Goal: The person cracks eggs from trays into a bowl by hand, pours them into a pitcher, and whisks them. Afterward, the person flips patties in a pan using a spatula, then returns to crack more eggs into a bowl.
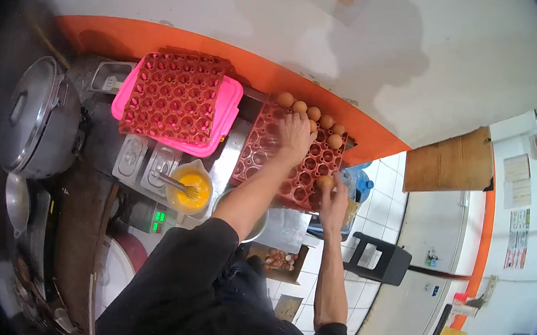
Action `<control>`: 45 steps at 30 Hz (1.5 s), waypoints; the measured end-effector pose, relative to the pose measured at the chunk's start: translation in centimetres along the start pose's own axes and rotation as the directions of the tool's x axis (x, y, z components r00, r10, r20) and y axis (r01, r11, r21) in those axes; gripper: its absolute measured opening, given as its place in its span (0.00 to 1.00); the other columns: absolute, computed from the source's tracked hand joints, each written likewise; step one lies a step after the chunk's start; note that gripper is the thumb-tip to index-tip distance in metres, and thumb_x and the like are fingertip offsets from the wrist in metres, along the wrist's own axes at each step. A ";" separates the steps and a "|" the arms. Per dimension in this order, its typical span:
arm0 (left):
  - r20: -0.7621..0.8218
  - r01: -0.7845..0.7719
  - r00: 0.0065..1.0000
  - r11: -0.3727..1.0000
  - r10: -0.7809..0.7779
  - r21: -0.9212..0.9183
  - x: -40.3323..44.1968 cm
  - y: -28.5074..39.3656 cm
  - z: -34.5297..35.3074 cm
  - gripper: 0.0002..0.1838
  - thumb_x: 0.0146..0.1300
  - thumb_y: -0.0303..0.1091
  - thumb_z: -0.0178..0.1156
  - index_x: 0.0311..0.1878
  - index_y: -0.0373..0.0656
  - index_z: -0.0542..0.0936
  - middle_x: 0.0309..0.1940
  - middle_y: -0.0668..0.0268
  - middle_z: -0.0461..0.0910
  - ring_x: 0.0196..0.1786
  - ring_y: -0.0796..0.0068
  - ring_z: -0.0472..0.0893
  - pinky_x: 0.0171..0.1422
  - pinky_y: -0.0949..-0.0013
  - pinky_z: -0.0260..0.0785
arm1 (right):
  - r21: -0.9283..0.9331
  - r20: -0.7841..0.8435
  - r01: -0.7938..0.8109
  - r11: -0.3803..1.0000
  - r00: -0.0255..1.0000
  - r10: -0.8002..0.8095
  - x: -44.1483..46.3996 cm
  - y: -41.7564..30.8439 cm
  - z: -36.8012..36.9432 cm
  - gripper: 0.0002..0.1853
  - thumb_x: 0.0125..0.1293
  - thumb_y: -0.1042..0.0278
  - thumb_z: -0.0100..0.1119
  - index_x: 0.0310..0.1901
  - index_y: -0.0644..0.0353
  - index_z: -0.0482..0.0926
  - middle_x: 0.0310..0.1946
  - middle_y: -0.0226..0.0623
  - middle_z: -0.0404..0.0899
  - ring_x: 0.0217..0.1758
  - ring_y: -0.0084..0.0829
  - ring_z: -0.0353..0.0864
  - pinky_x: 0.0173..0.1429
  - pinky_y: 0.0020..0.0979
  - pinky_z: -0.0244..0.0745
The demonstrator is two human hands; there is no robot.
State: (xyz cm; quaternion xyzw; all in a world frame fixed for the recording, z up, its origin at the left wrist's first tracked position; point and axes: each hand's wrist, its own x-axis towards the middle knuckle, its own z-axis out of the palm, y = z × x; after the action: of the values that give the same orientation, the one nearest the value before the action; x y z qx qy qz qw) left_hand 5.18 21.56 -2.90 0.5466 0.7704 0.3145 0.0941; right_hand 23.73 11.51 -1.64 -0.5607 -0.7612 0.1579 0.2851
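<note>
A red plastic egg tray [259, 142] lies on the counter, with several brown eggs [326, 121] along its far and right edges. My left hand [294, 137] reaches over the tray, its curled fingers closed at an egg [313, 126] among the far ones; the fingertips are partly hidden. At the tray's near right corner, my right hand [335, 206] has its fingers around another brown egg [326, 183]. Left of the tray, a bowl [177, 205] of beaten yellow egg holds a whisk [177, 184].
A second red egg tray [174, 95] rests on a pink lid [231, 101]. Lidded steel containers [131, 158] and a scale with green digits [158, 221] stand nearby. A large pot [38, 120] is at far left. Below the counter, a box [296, 265] contains eggshells.
</note>
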 end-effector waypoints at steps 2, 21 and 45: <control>-0.017 0.003 1.000 0.999 -0.002 0.052 0.3 0.0 -0.7 0.26 0.55 0.46 0.71 0.49 0.35 0.77 0.46 0.53 0.81 0.54 0.54 0.77 0.58 0.51 0.69 | 0.605 0.168 -0.401 0.688 0.909 0.382 0.0 0.0 -0.3 0.23 0.76 0.58 0.54 0.65 0.62 0.72 0.44 0.40 0.79 0.40 0.29 0.81 0.40 0.27 0.75; 0.563 0.575 0.805 0.016 -0.186 -0.818 -30.2 -9.0 -6.0 0.27 0.71 0.35 0.60 0.69 0.35 0.66 0.61 0.57 0.75 0.60 0.66 0.78 0.67 0.62 0.73 | 0.658 0.482 -0.398 0.640 0.875 0.048 -12.7 -3.0 1.0 0.28 0.71 0.70 0.59 0.71 0.62 0.64 0.64 0.43 0.69 0.65 0.34 0.72 0.67 0.33 0.70; 0.673 0.672 0.724 -0.067 -0.151 -0.738 -28.6 -15.0 -5.1 0.22 0.75 0.35 0.55 0.66 0.32 0.68 0.58 0.56 0.77 0.58 0.65 0.80 0.66 0.61 0.75 | 0.575 0.463 -0.407 0.710 0.877 0.127 -14.2 -5.7 7.8 0.26 0.71 0.66 0.59 0.67 0.62 0.68 0.57 0.51 0.73 0.61 0.47 0.74 0.65 0.37 0.69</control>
State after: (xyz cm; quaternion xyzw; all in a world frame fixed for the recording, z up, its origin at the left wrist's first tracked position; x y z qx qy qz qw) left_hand 2.00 -9.22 -13.39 0.1150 0.4500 0.5759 0.6728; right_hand 17.54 -3.08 -8.26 -0.4873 -0.6057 0.5635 0.2794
